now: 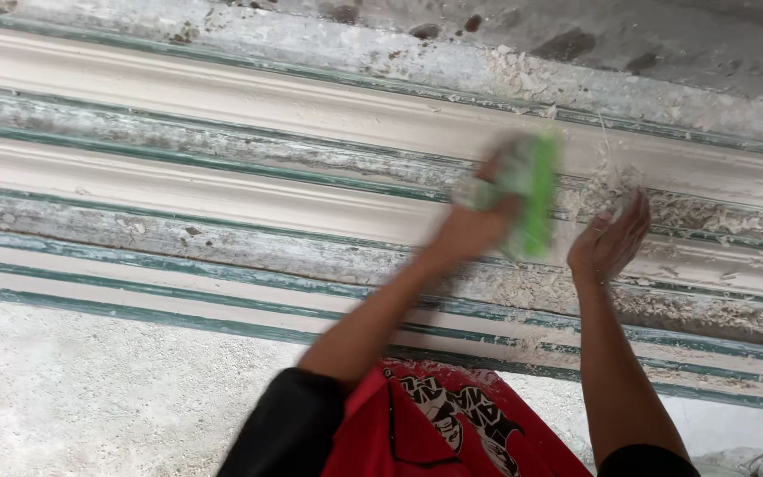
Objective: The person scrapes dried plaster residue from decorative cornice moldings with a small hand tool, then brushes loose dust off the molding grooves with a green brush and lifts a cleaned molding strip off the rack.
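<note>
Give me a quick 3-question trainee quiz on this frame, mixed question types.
1. True or false: the left hand grips a green tool that is blurred in the picture.
2. Multiple choice: the right hand is (A) closed on a hammer, (B) open, palm against the white moulding among loose white shavings, (C) resting on the red garment.
3. Short answer: what colour are the thin strips running between the white mouldings?

Key
1. True.
2. B.
3. Teal green, worn and dusted with white.
</note>
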